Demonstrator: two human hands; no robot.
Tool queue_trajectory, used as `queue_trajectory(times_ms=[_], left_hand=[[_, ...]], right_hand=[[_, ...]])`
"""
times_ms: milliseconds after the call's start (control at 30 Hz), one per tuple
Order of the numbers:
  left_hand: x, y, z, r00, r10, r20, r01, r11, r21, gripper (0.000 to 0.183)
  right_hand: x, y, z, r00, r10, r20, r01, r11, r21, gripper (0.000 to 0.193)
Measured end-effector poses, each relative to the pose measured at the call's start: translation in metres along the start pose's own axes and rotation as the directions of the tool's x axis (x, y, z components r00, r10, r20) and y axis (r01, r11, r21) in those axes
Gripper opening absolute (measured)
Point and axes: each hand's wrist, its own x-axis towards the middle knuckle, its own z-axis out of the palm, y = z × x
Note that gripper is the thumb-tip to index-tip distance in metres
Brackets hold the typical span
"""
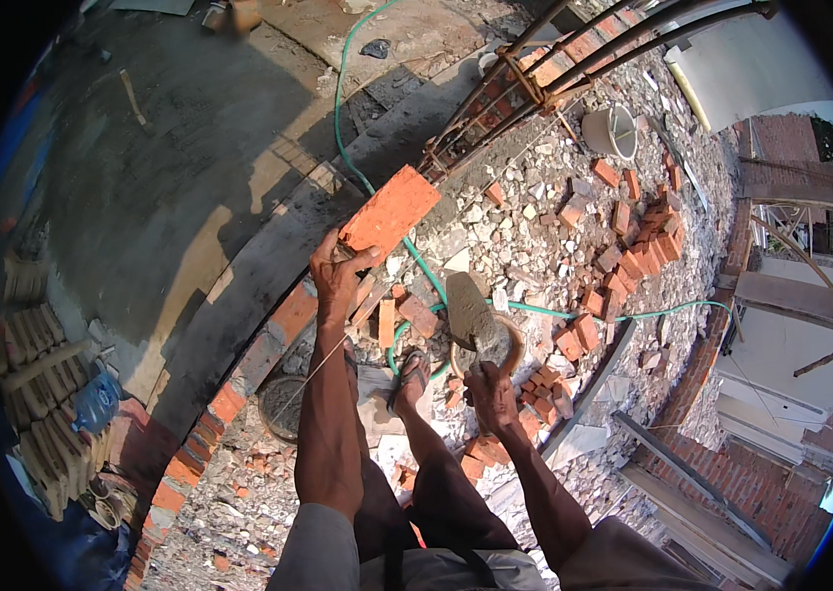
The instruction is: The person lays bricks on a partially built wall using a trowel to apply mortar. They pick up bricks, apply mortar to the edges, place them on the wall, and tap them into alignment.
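My left hand (338,274) grips an orange brick (392,210) by its near end, holding it out over the low brick wall (290,320). My right hand (491,396) is closed round the handle of a trowel (470,307), whose grey blade looks coated in mortar. Partly behind the trowel and my right hand is a round bucket (519,347) of mortar; I cannot tell if the blade touches it. A green hose (423,266) runs behind the brick and past the trowel.
Steel rebar (589,74) juts in from the upper right. Loose bricks (648,251) and rubble cover the ground at right, near a pale bucket (610,132). A dark round container (282,407) stands left of my feet. Roof tiles (37,394) are stacked far left.
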Motion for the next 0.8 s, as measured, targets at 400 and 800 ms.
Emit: queue_trajectory(times_ms=[400,800], left_hand=[[0.005,-0.016,-0.002,1.000,-0.023,-0.001,0.023,1.000,-0.008,0.052],[0.005,-0.027,-0.003,1.000,-0.018,-0.022,0.020,0.994,0.104,0.051]], right_hand=[[0.033,-0.085,0.040,0.842,-0.424,-0.334,0.280,0.872,-0.401,0.020],[0.055,-0.168,0.034,0.792,-0.609,0.052,0.423,0.484,-0.766,0.050]])
